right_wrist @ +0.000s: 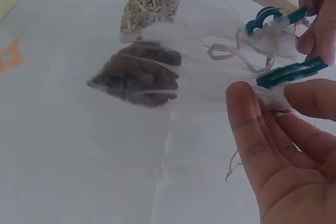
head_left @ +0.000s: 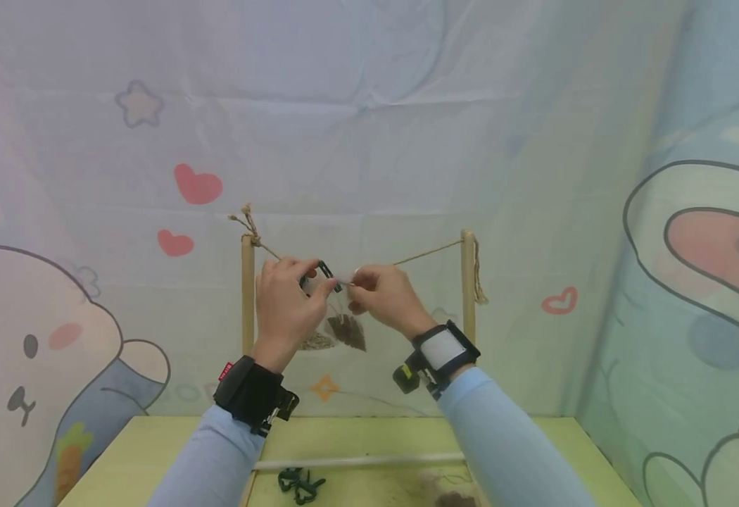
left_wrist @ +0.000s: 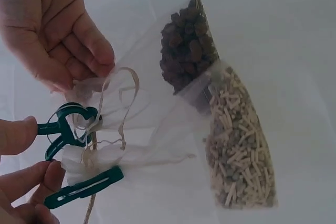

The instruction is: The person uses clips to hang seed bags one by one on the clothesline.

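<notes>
My left hand (head_left: 286, 303) pinches the ends of a green spring clip (left_wrist: 67, 129) between thumb and fingers. Beside it, the thumb and fingers of my right hand (head_left: 385, 294) hold the gathered top of a sheer white drawstring pouch (right_wrist: 215, 85), filled low down with dark brown lumps (left_wrist: 188, 45). A second sheer pouch with pale sticks and grey granules (left_wrist: 241, 150) hangs alongside from the twine, its neck held in another green clip (left_wrist: 84, 187). Loose drawstring loops (left_wrist: 131, 90) dangle between the two pouches.
A twine line (head_left: 429, 252) runs between a left wooden post (head_left: 248, 296) and a right wooden post (head_left: 468, 282). On the yellow table (head_left: 179, 451), behind several dark green clips (head_left: 300, 484), lies a pale crossbar (head_left: 357, 462). A brown-filled pouch (head_left: 455, 499) shows at the bottom edge.
</notes>
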Motion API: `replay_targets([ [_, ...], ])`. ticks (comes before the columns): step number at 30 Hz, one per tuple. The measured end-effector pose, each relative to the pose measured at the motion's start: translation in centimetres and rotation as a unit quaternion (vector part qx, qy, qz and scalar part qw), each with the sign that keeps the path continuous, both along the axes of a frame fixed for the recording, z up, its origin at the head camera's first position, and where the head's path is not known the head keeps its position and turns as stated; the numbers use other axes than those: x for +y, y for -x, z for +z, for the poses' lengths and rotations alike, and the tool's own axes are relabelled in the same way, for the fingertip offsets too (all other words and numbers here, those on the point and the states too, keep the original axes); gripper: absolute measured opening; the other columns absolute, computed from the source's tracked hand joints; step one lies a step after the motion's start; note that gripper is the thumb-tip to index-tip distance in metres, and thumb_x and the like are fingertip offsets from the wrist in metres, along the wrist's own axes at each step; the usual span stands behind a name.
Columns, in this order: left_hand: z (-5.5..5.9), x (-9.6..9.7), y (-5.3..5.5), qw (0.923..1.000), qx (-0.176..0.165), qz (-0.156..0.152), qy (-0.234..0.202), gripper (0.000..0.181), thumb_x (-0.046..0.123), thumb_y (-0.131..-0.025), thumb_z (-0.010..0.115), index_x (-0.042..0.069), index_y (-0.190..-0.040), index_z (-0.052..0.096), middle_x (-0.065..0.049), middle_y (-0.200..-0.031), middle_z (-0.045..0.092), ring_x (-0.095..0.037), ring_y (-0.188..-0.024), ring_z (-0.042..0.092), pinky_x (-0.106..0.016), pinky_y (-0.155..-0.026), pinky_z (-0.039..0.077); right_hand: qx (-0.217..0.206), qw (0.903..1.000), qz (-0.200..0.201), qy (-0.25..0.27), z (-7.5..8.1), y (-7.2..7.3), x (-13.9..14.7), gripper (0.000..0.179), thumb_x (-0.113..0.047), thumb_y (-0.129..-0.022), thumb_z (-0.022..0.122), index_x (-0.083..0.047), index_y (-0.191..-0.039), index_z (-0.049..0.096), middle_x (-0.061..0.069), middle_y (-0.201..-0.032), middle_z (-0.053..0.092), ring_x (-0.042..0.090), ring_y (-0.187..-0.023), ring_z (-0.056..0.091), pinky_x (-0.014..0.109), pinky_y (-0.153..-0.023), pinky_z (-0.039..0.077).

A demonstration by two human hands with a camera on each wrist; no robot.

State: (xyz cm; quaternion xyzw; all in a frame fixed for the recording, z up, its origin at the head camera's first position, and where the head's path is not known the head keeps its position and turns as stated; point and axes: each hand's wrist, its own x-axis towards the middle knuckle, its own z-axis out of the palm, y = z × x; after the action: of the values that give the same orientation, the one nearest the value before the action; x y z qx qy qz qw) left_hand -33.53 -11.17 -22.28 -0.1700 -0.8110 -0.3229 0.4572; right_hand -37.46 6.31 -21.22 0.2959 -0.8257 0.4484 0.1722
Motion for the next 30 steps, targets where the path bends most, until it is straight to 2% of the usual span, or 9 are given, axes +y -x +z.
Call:
replay_targets([
  [6,-0.8,-0.8,-0.6,0.9986,0.03,-0.041,0.02,0.045,0.017,-0.091,0.081,-0.004,-0.128,0.07,-0.019,-0.105,0.065,-0.038,-0.1,0.055,-0.049,-0.085,0.048,0.014,0.998,0.014,-0.06,-1.0,-1.3,1.8,0.026,-0.005,-0.1,0.062,0.007,-0.121,0.069,0.02,-0.104,0.075,0.024,-0.081,0.075,0.033,-0.075,0.061],
  [10,-1.6,-1.1,-1.9,0.9959,0.055,-0.064,0.031,0.046,0.015,-0.092,0.08,-0.004,-0.132,0.067,-0.019,-0.106,0.064,-0.032,-0.088,0.056,-0.043,-0.078,0.048,0.063,0.9942,0.012,-0.086,-2.5,-2.4,3.8,0.031,-0.005,-0.099,0.063,0.005,-0.128,0.066,0.018,-0.108,0.074,0.024,-0.084,0.073,0.034,-0.074,0.06],
  [12,-2.0,-1.2,-2.7,0.9948,0.066,-0.065,0.04,0.047,0.014,-0.092,0.08,-0.005,-0.134,0.066,-0.018,-0.107,0.065,-0.03,-0.087,0.057,-0.042,-0.074,0.048,0.086,0.9926,0.006,-0.085,-3.4,-3.0,4.7,0.033,-0.005,-0.099,0.064,0.004,-0.131,0.065,0.017,-0.109,0.074,0.021,-0.083,0.073,0.032,-0.073,0.06],
  [15,-3.3,-1.6,-3.9,0.9925,0.095,-0.041,0.064,0.049,0.014,-0.092,0.08,-0.004,-0.135,0.065,-0.018,-0.109,0.065,-0.03,-0.093,0.061,-0.042,-0.075,0.053,0.131,0.9888,-0.007,-0.072,-5.0,-3.6,5.9,0.032,-0.003,-0.098,0.066,0.003,-0.13,0.067,0.015,-0.105,0.074,0.015,-0.077,0.071,0.03,-0.071,0.058],
  [20,-6.1,-1.9,-5.4,0.9857,0.135,0.032,0.096,0.052,0.018,-0.09,0.082,-0.002,-0.135,0.066,-0.017,-0.112,0.065,-0.031,-0.098,0.063,-0.042,-0.08,0.054,0.194,0.9791,-0.043,-0.042,-8.2,-4.2,7.6,0.026,0.001,-0.095,0.069,0.002,-0.121,0.071,0.01,-0.1,0.073,0.014,-0.076,0.069,0.027,-0.069,0.058],
  [25,-8.9,-1.5,-6.1,0.9839,0.142,0.059,0.09,0.051,0.018,-0.087,0.084,-0.002,-0.131,0.069,-0.018,-0.11,0.067,-0.033,-0.093,0.065,-0.045,-0.078,0.055,0.201,0.9761,-0.081,-0.015,-11.1,-5.1,8.8,0.024,0.002,-0.094,0.07,0.0,-0.117,0.073,0.007,-0.098,0.073,0.011,-0.077,0.069,0.024,-0.066,0.057],
  [30,-11.9,-0.8,-6.2,0.9874,0.123,0.072,0.07,0.049,0.02,-0.084,0.085,-0.001,-0.126,0.071,-0.016,-0.107,0.068,-0.031,-0.088,0.065,-0.045,-0.071,0.056,0.198,0.974,-0.11,0.008,-14.1,-6.0,9.3,0.023,0.003,-0.092,0.072,-0.002,-0.114,0.075,0.004,-0.097,0.073,0.007,-0.074,0.068,0.023,-0.062,0.056],
])
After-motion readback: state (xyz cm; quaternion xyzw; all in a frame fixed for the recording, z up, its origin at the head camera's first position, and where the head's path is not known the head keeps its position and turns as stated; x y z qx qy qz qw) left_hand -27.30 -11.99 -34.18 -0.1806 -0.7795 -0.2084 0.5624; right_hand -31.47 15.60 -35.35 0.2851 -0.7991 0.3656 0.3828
